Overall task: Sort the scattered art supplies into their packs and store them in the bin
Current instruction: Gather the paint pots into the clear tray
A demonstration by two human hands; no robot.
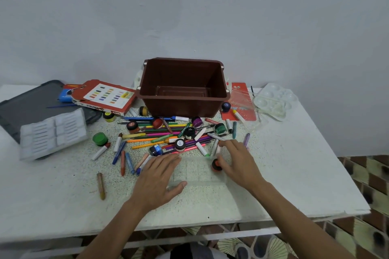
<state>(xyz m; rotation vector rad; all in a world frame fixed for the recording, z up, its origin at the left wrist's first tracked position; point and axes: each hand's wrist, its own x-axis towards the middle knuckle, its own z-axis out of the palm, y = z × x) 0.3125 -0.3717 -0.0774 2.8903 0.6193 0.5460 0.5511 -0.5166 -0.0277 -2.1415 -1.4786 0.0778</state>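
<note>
Left hand: the left hand (pixel 160 176) lies flat on the left end of a clear plastic tray (pixel 200 171), fingers straight and slightly spread, thumb out along its near edge.
Right hand: the right hand (pixel 239 163) rests at the tray's right end, fingers extended and close together; whether the thumb touches anything cannot be told.
Tray: sits on the white table (pixel 294 174) between the 2 hands, just in front of the pile.
Paint pot: an orange-capped paint pot (pixel 216 165) stands at the tray's right end, just beside the right hand.
Scattered supplies: coloured pencils, markers and crayons (pixel 168 132) lie crossed in a heap between tray and bin, with a green paint pot (pixel 100 139) and a purple paint pot (pixel 197 121) at its edges; 1 brown crayon (pixel 101 185) lies apart, nearer the front edge.
Bin: the brown bin (pixel 179 105) stands upright at the back, nothing visible inside.
Packs, left: a red oil pastel box (pixel 105 96), colour swatches on its face and "PASTELS" legible upside down along its edge; a white moulded insert (pixel 53 133); a dark grey lid (pixel 27 105).
Packs, right: a red brush pack (pixel 242 99) and a clear paint palette (pixel 275 99); their print is too small to read.
</note>
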